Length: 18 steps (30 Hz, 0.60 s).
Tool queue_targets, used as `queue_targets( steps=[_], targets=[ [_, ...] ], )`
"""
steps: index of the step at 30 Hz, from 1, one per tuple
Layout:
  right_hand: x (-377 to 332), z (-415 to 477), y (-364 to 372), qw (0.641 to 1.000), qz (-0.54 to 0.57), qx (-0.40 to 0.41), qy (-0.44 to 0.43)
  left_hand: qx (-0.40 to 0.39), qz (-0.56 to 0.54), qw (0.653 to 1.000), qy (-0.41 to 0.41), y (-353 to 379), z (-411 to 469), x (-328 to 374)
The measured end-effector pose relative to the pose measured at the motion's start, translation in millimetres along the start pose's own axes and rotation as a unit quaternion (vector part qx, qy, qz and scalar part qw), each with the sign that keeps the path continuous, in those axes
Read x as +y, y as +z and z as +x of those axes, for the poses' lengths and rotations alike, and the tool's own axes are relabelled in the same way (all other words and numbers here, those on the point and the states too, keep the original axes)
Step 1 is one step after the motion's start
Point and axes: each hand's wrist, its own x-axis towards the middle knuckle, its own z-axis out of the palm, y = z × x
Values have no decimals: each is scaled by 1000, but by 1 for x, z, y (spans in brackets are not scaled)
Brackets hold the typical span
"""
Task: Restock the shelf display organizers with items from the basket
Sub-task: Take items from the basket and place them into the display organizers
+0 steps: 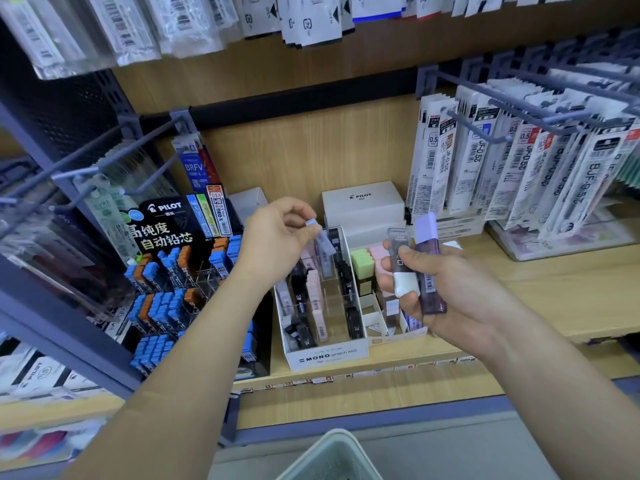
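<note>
My left hand [277, 240] pinches a pale lilac lead case [323, 245] by its top, its lower end in the back row of the white MONO display organizer [327, 358], which holds black, pink and lilac cases in clear slots. My right hand [446, 289] hovers right of the organizer, gripping two lead cases: a clear one with a white cap [403, 268] and a dark purple one with a lilac cap [429, 265]. The pale green basket [332, 455] shows at the bottom edge, below my arms.
A black PILOT lead display [173, 271] with blue and orange cases stands to the left. A second white organizer [377, 317] with green and pink cases sits behind my right hand. White PILOT boxes [363, 206] stand at the back. Hooks with refill packets [519, 168] hang on the right.
</note>
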Motion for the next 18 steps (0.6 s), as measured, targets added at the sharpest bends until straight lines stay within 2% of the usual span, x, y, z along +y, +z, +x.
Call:
queue_targets(
  steps=[11, 18],
  targets=[
    [3, -1, 2, 999, -54, -8, -1, -66, 208, 975, 52, 20, -20, -19],
    [4, 1, 2, 997, -77, -4, 2, -26, 169, 984, 48, 25, -23, -24]
  ],
)
